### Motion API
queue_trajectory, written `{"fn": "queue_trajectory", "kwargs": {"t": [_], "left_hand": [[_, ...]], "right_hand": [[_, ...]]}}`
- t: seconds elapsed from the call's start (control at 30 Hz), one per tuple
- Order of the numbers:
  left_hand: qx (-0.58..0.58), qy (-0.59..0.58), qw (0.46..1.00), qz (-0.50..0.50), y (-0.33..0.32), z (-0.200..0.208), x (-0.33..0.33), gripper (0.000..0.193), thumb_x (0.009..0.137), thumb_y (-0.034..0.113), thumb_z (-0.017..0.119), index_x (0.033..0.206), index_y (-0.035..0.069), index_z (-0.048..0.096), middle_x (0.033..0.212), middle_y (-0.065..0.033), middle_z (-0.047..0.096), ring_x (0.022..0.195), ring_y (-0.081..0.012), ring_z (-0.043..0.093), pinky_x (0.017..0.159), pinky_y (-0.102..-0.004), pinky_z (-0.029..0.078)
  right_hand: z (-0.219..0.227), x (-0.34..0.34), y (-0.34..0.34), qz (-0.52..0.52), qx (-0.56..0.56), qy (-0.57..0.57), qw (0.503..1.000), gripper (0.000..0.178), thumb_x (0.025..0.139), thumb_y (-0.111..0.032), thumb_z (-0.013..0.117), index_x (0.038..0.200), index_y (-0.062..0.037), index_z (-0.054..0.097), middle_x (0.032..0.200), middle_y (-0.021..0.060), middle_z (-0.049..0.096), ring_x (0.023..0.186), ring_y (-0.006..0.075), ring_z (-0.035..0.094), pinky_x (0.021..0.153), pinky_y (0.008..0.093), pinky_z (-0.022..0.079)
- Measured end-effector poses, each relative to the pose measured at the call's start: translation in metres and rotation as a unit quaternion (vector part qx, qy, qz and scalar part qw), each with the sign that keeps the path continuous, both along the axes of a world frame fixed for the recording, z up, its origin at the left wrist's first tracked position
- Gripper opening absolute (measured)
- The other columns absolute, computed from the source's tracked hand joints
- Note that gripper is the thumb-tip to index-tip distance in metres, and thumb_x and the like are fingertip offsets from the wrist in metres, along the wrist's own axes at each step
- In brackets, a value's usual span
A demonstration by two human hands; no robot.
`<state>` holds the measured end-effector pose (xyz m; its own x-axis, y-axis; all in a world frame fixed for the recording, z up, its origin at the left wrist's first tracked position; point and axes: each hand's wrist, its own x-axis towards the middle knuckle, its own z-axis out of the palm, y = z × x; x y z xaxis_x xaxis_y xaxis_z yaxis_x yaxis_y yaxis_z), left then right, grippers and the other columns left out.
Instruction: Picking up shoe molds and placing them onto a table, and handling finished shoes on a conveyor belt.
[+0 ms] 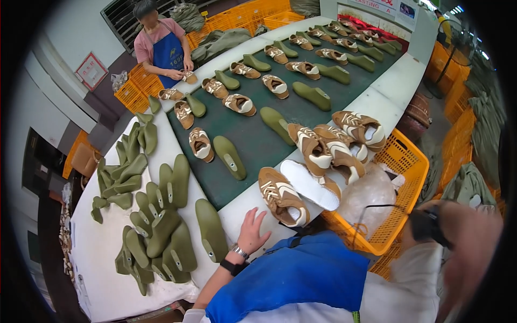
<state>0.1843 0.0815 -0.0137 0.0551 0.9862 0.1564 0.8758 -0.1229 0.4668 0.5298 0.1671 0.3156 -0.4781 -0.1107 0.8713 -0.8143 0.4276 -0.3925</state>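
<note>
My left hand (252, 231), with its fingers spread and nothing in them, rests at the white table edge (229, 215). A green shoe last (209, 229) lies to its left, and a brown-and-cream sneaker (280, 196) is just to its right. Beside that sneaker a shoe (312, 185) lies sole up, its white bottom showing. Several more sneakers (309, 145) are heaped at the belt's near right corner. Far to the right, my right hand (474, 242) is smeared by motion near a black wrist strap (428, 226); its fingers cannot be made out.
A dark green belt (237, 145) carries rows of sneakers and lasts (312, 97). Many green lasts (161, 231) pile on the white table at left. A yellow crate (414, 199) holding a clear plastic bag (371, 199) stands at right. Across the belt, a person (167, 48) handles a sneaker.
</note>
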Motion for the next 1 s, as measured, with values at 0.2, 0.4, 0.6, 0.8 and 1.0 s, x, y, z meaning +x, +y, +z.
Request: {"fn": "queue_trajectory", "kwargs": {"t": [0.2,0.4,0.6,0.8,1.0], "left_hand": [[-0.048,0.058,0.989,-0.129,0.045,-0.011,0.030,0.061,0.058,0.028,0.079,0.113,0.018,0.055,0.136,-0.0175,0.029,0.125,-0.0394,0.029,0.092,-0.0474,0.039],[-0.018,0.062,0.990,-0.125,0.051,-0.004,0.027,0.031,0.061,0.023,0.077,0.088,0.011,0.067,0.134,-0.0206,0.031,0.124,-0.0440,0.027,0.098,-0.0459,0.036],[-0.012,-0.038,0.984,-0.171,0.062,0.000,0.038,0.028,0.062,0.018,0.077,0.083,0.005,0.065,0.128,-0.0220,0.039,0.121,-0.0430,0.033,0.099,-0.0435,0.035],[-0.006,-0.049,0.976,-0.210,0.067,0.008,0.035,0.035,0.065,0.014,0.072,0.096,0.003,0.061,0.127,-0.0218,0.038,0.120,-0.0387,0.036,0.098,-0.0409,0.037],[0.059,0.003,0.998,0.035,-0.004,0.035,-0.031,0.037,0.070,0.019,0.069,0.104,0.007,0.058,0.124,-0.0203,0.045,0.118,-0.0399,0.040,0.097,-0.0452,0.036]], "right_hand": [[-0.229,-0.079,0.136,-0.579,-0.012,-0.445,0.683,0.040,0.079,-0.028,0.062,0.113,-0.0076,0.054,0.101,0.0160,0.058,0.095,0.0310,0.057,0.082,0.0382,0.045],[-0.276,-0.068,0.144,-0.558,-0.021,-0.520,0.646,0.036,0.074,-0.022,0.066,0.104,-0.0084,0.053,0.100,0.0157,0.059,0.095,0.0333,0.056,0.078,0.0414,0.045],[-0.221,-0.019,0.103,-0.502,0.039,-0.490,0.712,0.034,0.069,-0.021,0.067,0.098,-0.0091,0.056,0.092,0.0122,0.060,0.086,0.0307,0.058,0.073,0.0391,0.046],[-0.244,-0.021,0.074,-0.544,0.069,-0.590,0.592,0.036,0.072,-0.019,0.063,0.106,-0.0114,0.055,0.097,0.0111,0.058,0.088,0.0311,0.058,0.074,0.0408,0.047],[-0.203,-0.070,0.037,-0.565,0.064,-0.443,0.693,0.036,0.074,-0.013,0.063,0.109,-0.0075,0.055,0.098,0.0121,0.058,0.082,0.0319,0.059,0.069,0.0387,0.049]]}}
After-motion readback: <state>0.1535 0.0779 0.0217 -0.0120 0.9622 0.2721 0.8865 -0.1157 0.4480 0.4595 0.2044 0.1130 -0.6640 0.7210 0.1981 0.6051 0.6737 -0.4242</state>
